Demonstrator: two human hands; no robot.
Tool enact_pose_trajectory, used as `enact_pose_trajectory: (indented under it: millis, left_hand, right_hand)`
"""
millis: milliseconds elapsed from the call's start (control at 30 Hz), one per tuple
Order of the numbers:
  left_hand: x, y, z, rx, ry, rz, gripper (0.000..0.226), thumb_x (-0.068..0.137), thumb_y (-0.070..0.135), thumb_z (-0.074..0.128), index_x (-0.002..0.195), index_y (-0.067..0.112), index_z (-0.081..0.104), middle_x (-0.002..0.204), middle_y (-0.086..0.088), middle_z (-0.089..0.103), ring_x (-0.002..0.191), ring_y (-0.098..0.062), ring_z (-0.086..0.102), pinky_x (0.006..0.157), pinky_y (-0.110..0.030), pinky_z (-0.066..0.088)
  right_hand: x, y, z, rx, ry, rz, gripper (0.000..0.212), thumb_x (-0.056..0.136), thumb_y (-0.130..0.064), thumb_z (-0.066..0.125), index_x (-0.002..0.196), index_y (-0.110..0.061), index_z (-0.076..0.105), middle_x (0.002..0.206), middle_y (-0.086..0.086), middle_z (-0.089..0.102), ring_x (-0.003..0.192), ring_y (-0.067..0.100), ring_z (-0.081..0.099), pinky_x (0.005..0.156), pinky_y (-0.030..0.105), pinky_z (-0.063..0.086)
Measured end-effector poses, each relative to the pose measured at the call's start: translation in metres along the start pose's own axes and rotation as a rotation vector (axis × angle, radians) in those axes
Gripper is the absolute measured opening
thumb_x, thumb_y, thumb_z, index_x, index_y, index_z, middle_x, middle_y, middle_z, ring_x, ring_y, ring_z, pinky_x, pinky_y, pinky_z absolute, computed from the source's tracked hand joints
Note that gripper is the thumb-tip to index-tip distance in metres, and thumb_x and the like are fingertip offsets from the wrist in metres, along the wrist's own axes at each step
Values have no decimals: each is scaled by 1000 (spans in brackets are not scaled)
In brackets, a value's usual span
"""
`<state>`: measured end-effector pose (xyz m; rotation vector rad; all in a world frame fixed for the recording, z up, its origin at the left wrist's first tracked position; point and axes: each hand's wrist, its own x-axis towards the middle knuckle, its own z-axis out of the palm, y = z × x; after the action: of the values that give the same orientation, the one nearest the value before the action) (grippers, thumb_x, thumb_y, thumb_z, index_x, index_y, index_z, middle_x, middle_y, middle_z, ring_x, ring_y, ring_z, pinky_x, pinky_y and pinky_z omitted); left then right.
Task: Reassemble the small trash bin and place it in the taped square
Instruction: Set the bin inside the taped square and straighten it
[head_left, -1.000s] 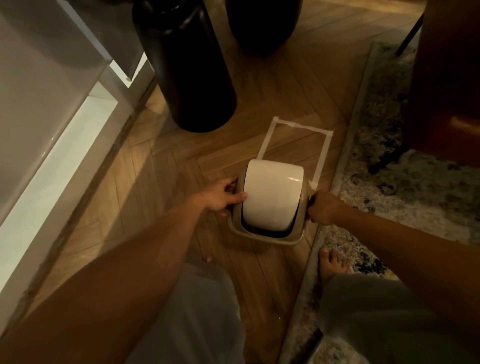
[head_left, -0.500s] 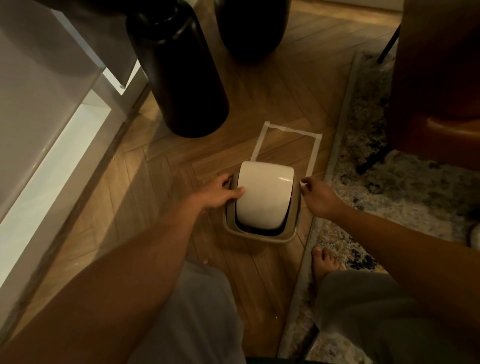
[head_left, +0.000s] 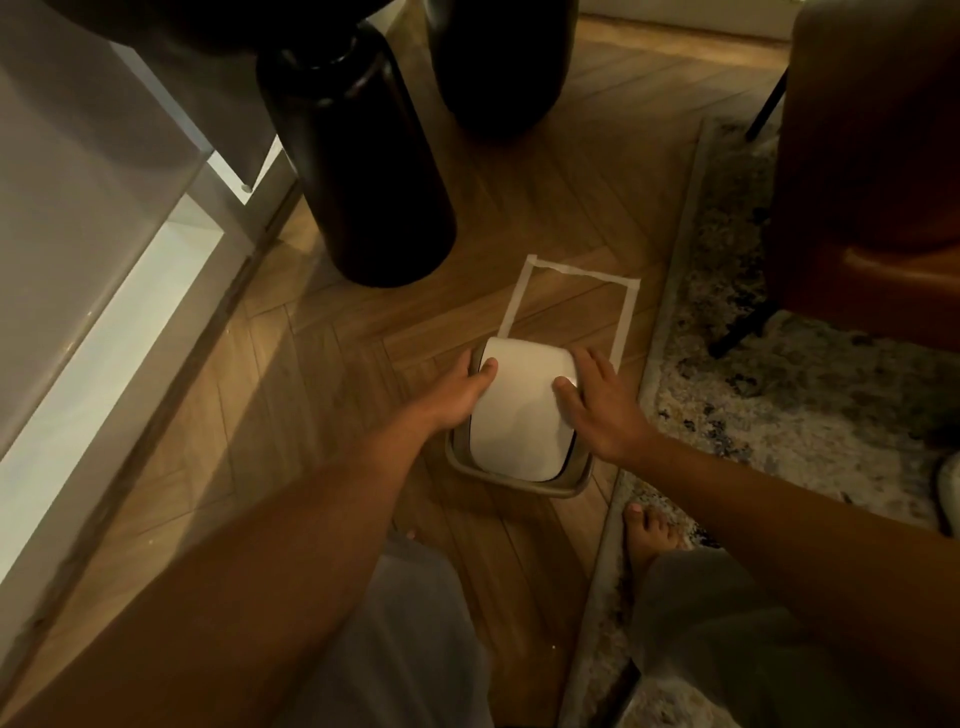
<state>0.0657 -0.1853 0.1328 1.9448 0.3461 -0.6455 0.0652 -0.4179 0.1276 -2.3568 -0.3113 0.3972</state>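
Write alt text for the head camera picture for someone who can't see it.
Two bare hands, left hand and right hand, rest on the white swing lid of a small trash bin on a wooden floor, overlapping the near edge of a taped square. Beyond stands a dark vase.

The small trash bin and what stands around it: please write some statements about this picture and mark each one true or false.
1. Both hands touch the white lid of the bin. True: the left hand and the right hand are on its two sides.
2. The bin stands fully inside the taped square. False: only its far end reaches over the square; the near end lies outside.
3. A dark vase stands to the left beyond the square. True.
4. The rug lies on the left of the bin. False: it lies on the right.
5. The lid is off. False: it sits on the bin.
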Motion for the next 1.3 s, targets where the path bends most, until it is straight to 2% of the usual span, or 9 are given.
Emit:
enact_pose_trajectory:
  millis: [167,333,600,800,900,967,1100,1233,1300]
  left_hand:
    - [5,-1,0,-61,-1,5,67,103,49,46,160,27,20,160,-1,35,139,-16,35,100,-26,25]
    - [4,-8,-1,-58,29,22,63,101,46,53,156,29,31,156,-1,43,140,-23,41,110,-38,33]
    - [-3,-17,5,-2,50,31,68,97,58,51,155,28,32,154,-2,45,139,-27,43,112,-46,36]
    - [-4,-27,12,-38,47,-20,76,96,68,40,157,25,27,155,-5,41,138,-29,43,98,-35,36]
    - [-2,-28,16,-61,33,-34,87,89,75,41,158,26,23,156,-5,40,138,-31,44,112,-49,37]
    - [-1,-31,16,-62,28,-37,94,81,81,41,158,29,22,155,-5,42,136,-29,46,112,-53,38]
    - [0,-34,22,-95,25,-7,92,84,79,44,158,31,19,155,-1,39,127,-16,43,101,-37,39]
    - [0,-40,31,-73,-16,48,108,66,95,45,156,41,15,158,0,35,128,-18,45,98,-36,46]
    - [3,-45,35,-4,21,112,109,65,96,46,155,47,8,159,1,32,130,-19,44,101,-40,47]
  right_hand:
    - [1,1,-4,43,-28,70,60,105,-50,38,154,-15,29,152,8,37,133,28,45,107,50,43]
    - [-5,-3,-2,262,-1,206,50,99,-56,51,138,-26,39,133,-2,59,120,21,59,99,45,51]
    - [-26,-5,16,275,148,293,54,98,-54,52,139,-20,43,134,1,49,123,24,55,102,46,50]
    - [-45,-9,54,457,250,359,75,96,-61,50,158,-29,22,151,1,48,136,24,49,110,53,45]
    - [-47,-9,63,525,304,391,74,93,-68,49,156,-36,24,149,-3,50,134,20,51,110,53,46]
    - [-47,-6,65,539,300,392,73,92,-70,49,154,-38,27,145,-5,53,130,18,53,108,52,48]
    - [-47,2,63,556,299,357,71,93,-68,51,154,-42,26,146,-7,53,131,17,53,108,50,48]
    - [-51,11,58,556,316,385,84,88,-74,52,157,-35,26,150,-3,49,136,20,50,109,52,47]
    - [-53,12,54,550,326,361,87,86,-73,58,156,-36,25,150,-5,49,134,17,52,106,51,50]
